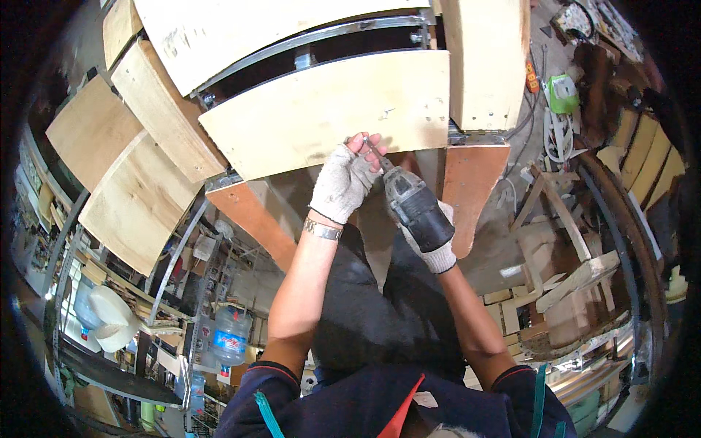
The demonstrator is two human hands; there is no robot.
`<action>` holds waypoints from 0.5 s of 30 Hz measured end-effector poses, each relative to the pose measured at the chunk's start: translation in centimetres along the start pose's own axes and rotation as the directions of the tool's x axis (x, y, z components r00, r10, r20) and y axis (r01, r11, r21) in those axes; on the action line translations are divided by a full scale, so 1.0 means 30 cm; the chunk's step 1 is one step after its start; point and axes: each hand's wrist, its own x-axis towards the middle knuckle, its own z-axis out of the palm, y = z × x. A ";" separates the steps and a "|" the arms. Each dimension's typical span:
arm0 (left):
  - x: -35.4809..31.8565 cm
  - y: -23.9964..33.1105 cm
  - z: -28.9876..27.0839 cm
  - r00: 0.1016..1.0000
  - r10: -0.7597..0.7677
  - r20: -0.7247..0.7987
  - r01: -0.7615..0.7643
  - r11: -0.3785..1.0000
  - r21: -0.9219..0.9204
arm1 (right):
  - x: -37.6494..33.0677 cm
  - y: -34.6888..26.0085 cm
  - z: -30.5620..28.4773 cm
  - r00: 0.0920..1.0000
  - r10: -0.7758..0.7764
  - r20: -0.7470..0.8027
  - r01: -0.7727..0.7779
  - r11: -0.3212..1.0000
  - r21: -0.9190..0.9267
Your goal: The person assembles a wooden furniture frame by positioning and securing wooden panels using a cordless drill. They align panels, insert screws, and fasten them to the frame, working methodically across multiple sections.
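Note:
My right hand (437, 248), in a pale knit glove, is wrapped around a grey and black power drill (418, 212). The drill's narrow bit (374, 152) points up and left. Around the bit's tip, the bare fingertips of my gloved left hand (347, 175) are pinched together; a small shiny bit shows there, too small to name. Both hands are at the near edge of a curved pale plywood panel (328, 109). That panel lies on a metal frame (314, 45), whose bars show in the gap behind it.
Brown boards (475, 190) slope down at the frame's near right corner, with a similar one at left. More curved plywood pieces (139, 201) lie at left. A shelf with a water bottle (230, 337) stands lower left. Cables and an orange socket strip (532, 77) lie at right, near wooden framing (569, 219).

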 end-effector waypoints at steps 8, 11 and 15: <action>-0.045 0.139 -0.081 0.996 0.084 -0.013 -0.077 0.960 0.270 | 0.059 -0.064 0.115 0.978 0.188 0.093 -0.205 0.769 0.605; -0.016 0.195 -0.094 0.999 0.007 0.052 -0.012 0.995 0.101 | 0.099 -0.075 0.157 0.969 0.218 0.119 -0.248 0.870 0.426; 0.076 0.268 -0.064 0.988 0.152 0.017 -0.153 0.977 0.147 | 0.205 -0.110 0.232 0.991 0.128 -0.047 -0.125 0.990 0.068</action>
